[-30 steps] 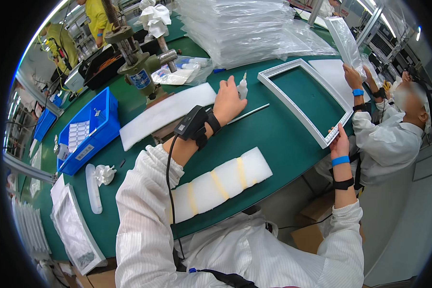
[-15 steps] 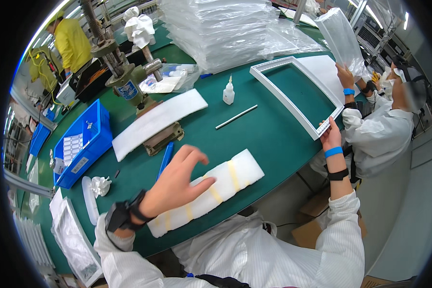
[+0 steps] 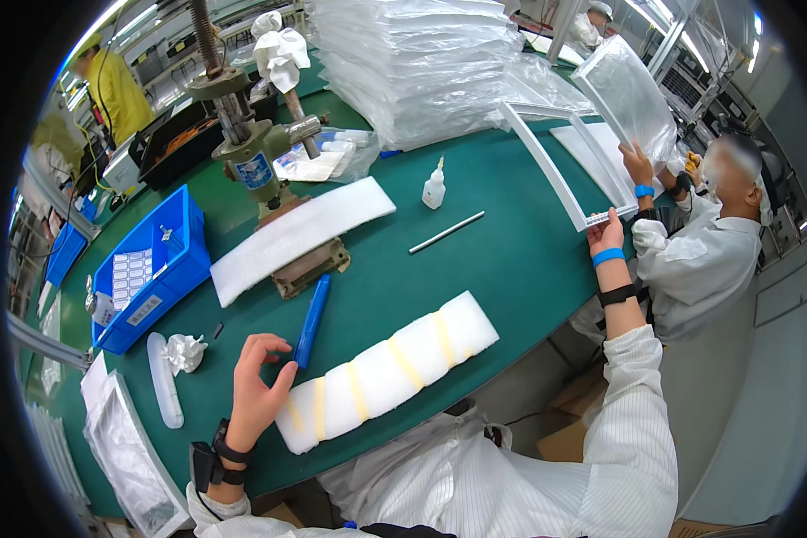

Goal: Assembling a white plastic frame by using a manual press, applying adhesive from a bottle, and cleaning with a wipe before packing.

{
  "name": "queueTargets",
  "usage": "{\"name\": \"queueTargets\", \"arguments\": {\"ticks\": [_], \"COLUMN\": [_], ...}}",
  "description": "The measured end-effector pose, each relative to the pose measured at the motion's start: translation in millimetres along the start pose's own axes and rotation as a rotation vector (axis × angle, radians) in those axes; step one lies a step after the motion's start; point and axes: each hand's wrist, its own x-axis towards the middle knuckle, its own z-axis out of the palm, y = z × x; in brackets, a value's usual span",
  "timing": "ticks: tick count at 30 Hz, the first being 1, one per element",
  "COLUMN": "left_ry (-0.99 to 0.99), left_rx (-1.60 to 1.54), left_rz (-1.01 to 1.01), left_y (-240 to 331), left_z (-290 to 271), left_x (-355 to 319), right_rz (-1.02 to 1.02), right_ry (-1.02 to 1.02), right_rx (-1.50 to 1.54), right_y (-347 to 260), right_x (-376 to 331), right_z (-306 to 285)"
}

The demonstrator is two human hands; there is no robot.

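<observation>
My right hand (image 3: 606, 235) grips the near corner of a white rectangular frame (image 3: 547, 170), which is tilted at the table's right side. My left hand (image 3: 258, 386) is empty, thumb and fingers curved apart, between a crumpled white tissue (image 3: 186, 352) and a blue marker-like stick (image 3: 312, 321). Just right of that hand lies a white foam strip (image 3: 386, 369) banded with yellow tape. Farther off, a small white dropper bottle (image 3: 434, 190) stands upright near a thin white rod (image 3: 446, 232).
A green hand press (image 3: 258, 161) has a white foam sheet (image 3: 300, 238) across its base. Left of it stands a blue bin (image 3: 188, 238) with labels inside. Bagged items (image 3: 412, 72) are stacked at the back. At right, a co-worker (image 3: 699, 260) handles a plastic-wrapped panel (image 3: 632, 94).
My left hand has moved left and nearer to me, off the foam strip. The frame in my right hand has turned and tipped up, its near corner shifting slightly left and away.
</observation>
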Motion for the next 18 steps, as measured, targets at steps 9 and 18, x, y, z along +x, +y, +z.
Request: {"name": "queueTargets", "arguments": {"ticks": [9,18], "left_ry": [0.012,0.017], "left_rx": [0.042,-0.06], "left_rz": [0.027,-0.006], "left_y": [-2,-14], "left_z": [3,1], "left_x": [3,1], "right_rz": [0.002,-0.022], "right_ry": [0.135,0.493], "right_rx": [0.056,0.146], "right_y": [-5,-6], "right_x": [44,58], "right_z": [29,97]}}
